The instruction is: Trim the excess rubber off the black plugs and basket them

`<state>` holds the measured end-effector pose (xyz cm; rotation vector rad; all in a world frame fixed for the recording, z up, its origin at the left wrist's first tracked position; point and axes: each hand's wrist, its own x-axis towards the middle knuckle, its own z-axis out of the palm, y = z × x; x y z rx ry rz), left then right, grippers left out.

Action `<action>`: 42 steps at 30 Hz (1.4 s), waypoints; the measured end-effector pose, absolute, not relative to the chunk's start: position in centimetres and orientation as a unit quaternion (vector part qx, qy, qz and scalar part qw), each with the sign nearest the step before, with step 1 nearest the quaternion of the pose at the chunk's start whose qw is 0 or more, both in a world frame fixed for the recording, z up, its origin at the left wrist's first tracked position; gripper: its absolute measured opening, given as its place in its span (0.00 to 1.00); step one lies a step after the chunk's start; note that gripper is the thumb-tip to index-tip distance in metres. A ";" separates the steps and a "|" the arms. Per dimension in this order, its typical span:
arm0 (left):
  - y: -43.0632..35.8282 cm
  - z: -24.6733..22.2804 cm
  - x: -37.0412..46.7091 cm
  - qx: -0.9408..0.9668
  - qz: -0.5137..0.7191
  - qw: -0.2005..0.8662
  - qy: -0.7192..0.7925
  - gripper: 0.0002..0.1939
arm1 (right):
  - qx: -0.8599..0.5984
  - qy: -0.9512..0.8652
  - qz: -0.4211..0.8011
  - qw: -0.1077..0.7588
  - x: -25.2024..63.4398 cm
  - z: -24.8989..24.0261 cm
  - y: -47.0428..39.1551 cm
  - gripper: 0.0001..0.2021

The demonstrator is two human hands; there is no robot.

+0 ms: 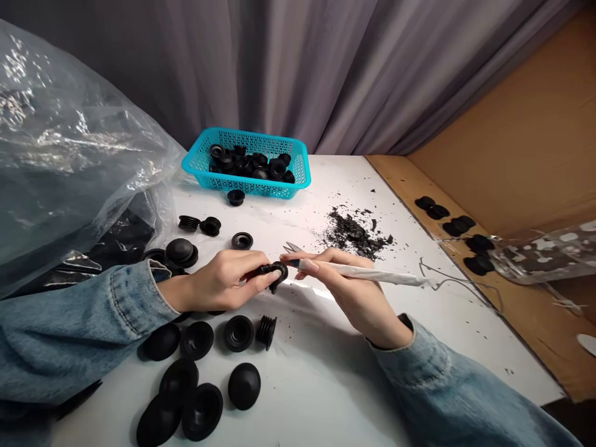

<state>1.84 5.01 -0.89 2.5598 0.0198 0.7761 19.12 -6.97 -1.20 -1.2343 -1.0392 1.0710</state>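
Observation:
Near the middle of the view, my left hand (pixel 228 279) pinches a black ribbed plug (pixel 278 277) between thumb and fingers. Just right of it, my right hand (pixel 347 282) is closed around a slim tool with a white wrapped handle (pixel 382 274). The tool's front end lies close to the plug; whether they touch is hard to tell. A pointed metal tip (pixel 292 248) shows above my right fingertips. Several black plugs lie around my left forearm, among them a domed one (pixel 244 386) and a ribbed one on its side (pixel 266 332).
A turquoise basket (pixel 246 185) holds several black plugs at the back. Black scraps (pixel 356 233) are heaped beyond my right hand. A clear plastic bag (pixel 84 149) bulges at the left. More black pieces (pixel 459 225) lie on the brown board (pixel 395 177) at the right, near a thin wire (pixel 465 280).

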 end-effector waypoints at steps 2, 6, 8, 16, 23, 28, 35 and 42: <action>5.0 -0.9 1.8 0.929 0.282 0.239 0.012 0.10 | -0.501 -0.418 0.489 0.579 19.2 -1.3 -6.9 0.07; 5.0 -0.9 1.8 0.927 0.287 0.239 0.009 0.09 | -0.482 -0.391 0.511 0.594 19.1 -1.4 -6.9 0.08; 5.0 -0.9 1.8 0.928 0.286 0.241 0.010 0.10 | -0.477 -0.399 0.506 0.597 19.1 -1.3 -7.0 0.08; 5.0 -0.8 1.8 0.931 0.279 0.237 0.003 0.10 | -0.528 -0.467 0.443 0.554 19.1 -1.1 -7.2 0.07; 5.0 -1.0 2.0 0.938 0.271 0.212 -0.037 0.09 | -0.564 -0.600 0.289 0.488 18.7 -0.8 -7.8 0.07; 5.1 -1.1 2.1 0.940 0.260 0.218 -0.028 0.10 | -0.563 -0.629 0.223 0.487 18.2 -0.9 -8.1 0.07; 5.1 -1.0 2.1 0.934 0.263 0.240 -0.015 0.10 | -0.591 -0.525 0.303 0.532 18.5 -0.9 -7.7 0.06; 5.2 -1.0 2.0 0.942 0.274 0.193 -0.034 0.09 | -0.475 -0.316 0.575 0.586 19.3 -1.1 -6.9 0.10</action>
